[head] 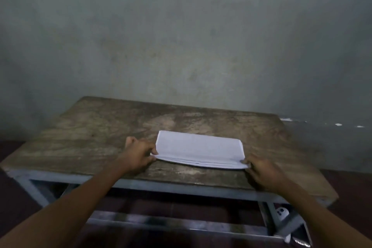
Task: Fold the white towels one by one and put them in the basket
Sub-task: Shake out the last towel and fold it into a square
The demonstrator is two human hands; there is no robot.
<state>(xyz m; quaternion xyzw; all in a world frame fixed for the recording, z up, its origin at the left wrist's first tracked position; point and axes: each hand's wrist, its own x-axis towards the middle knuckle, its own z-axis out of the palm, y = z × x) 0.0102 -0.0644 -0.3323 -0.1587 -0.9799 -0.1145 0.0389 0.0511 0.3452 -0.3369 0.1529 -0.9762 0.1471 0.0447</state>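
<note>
White towel (199,149) lies folded on table (96,137); left hand (138,154) and right hand (263,173) each pinch a near corner, likely keeping layers aligned for lifting. No basket in view.

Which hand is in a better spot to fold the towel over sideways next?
Probably the left, though it's close. The left hand pinches the near left corner of the white towel with more of the edge in its grip; the right hand pinches only the near right tip.
</note>
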